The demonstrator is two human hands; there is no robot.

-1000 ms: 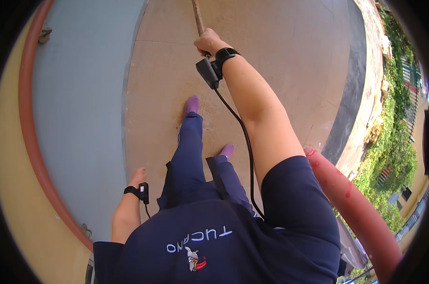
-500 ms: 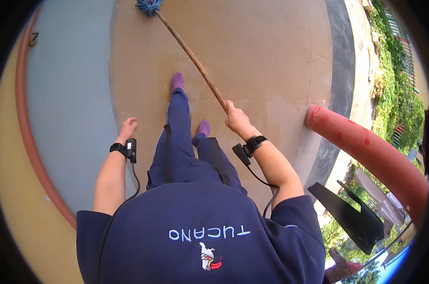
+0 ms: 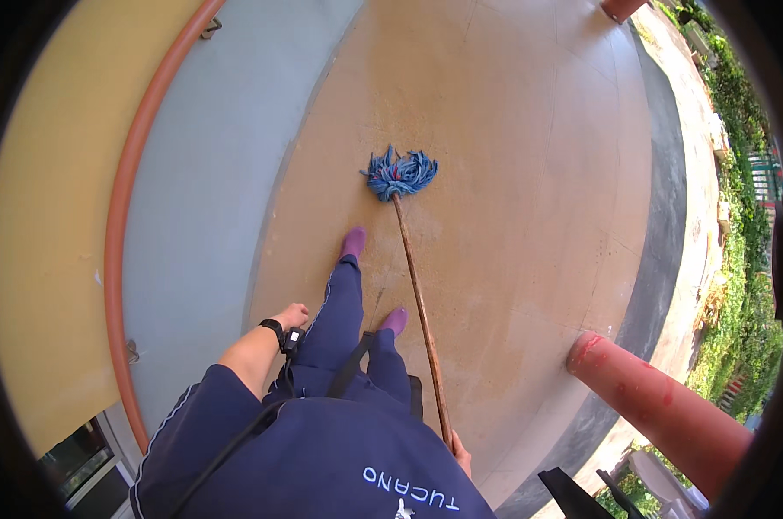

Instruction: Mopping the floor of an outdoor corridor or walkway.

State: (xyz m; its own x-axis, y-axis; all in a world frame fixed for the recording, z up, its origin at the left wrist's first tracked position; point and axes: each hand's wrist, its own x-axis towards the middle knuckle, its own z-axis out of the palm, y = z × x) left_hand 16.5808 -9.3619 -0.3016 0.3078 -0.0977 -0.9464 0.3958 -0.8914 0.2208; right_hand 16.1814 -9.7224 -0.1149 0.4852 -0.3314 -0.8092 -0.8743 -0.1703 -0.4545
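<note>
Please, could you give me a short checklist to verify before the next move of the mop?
1. Right hand on the wooden mop handle: ok, though partly hidden.
2. Left hand off the handle: ok, near the left trouser leg.
3. Blue mop head apart from the left purple shoe: ok.
4. Mop head apart from the nearer red column: ok.
5. Brown floor dry underfoot: cannot tell.

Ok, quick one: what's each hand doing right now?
Left hand: loosely curled, no object seen in it; open or closed can't be told.
Right hand: closed on the long brown wooden handle of the blue string mop.
</note>
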